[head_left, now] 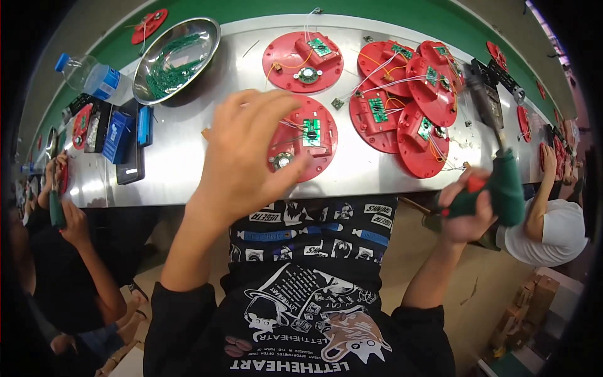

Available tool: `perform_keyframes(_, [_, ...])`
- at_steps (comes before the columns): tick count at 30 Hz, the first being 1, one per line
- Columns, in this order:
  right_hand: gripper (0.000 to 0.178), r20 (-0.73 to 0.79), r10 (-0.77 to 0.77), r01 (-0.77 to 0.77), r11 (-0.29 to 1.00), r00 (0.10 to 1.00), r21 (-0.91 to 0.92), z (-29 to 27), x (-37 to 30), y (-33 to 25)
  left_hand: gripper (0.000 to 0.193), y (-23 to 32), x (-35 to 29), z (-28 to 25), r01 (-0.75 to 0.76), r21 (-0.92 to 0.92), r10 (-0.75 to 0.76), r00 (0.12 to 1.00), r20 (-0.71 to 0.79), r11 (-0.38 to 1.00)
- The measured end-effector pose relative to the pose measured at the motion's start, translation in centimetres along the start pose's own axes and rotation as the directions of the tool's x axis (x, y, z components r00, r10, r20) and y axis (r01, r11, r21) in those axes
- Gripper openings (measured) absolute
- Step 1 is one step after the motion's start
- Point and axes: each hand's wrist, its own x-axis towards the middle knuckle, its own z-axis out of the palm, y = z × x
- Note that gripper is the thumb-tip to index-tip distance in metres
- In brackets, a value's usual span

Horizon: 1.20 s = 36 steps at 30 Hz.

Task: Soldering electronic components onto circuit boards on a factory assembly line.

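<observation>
Head view: clamping right hand [468, 210] on green pistol-shaped power driver [507, 188]; holding left hand [239, 154], digits apart, partly across round red plastic disc [322, 158] bearing green circuit board [311, 132], flat on shiny metal tabletop [358, 173], nearer than 1 matching disc [295, 78].

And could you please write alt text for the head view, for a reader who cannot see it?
A person's right hand holds a green tool while the left hand partly hides a red disc with a green circuit board on a metal table. Overlapping red discs lie to the right; a metal bowl of green strands stands at the upper left.
</observation>
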Motion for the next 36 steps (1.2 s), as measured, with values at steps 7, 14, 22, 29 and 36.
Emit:
perform_keyframes(7, [0.035,-0.252,0.009,0.071,0.949,0.968,0.308,-5.3,5.7,2.9,0.044,-1.9,6.0,-1.9,-0.123,-0.266,0.161,0.978,0.129,0.956])
perform_keyframes(14, [0.033,-0.297,0.068,0.015,0.963,0.953,0.270,-5.2,5.7,3.2,0.034,-8.8,18.8,1.9,-0.104,0.203,0.113,0.993,-0.031,0.974])
perform_keyframes(22, [0.036,-0.297,0.107,-0.027,0.965,0.949,0.260,-6.5,5.1,4.0,0.049,-6.6,10.2,3.5,0.008,0.032,-0.019,0.931,0.365,0.999])
perform_keyframes(29, [0.034,-0.208,0.094,-0.038,0.965,0.974,0.258,-6.5,5.3,3.6,0.036,-6.0,3.8,-0.3,-0.063,-0.248,0.134,0.950,0.282,0.967])
perform_keyframes(36, [0.032,-0.250,0.059,-0.007,0.979,0.967,0.202,-5.6,5.7,3.7,0.013,-15.4,4.9,-6.6,0.210,0.346,-0.238,0.971,0.038,0.914])
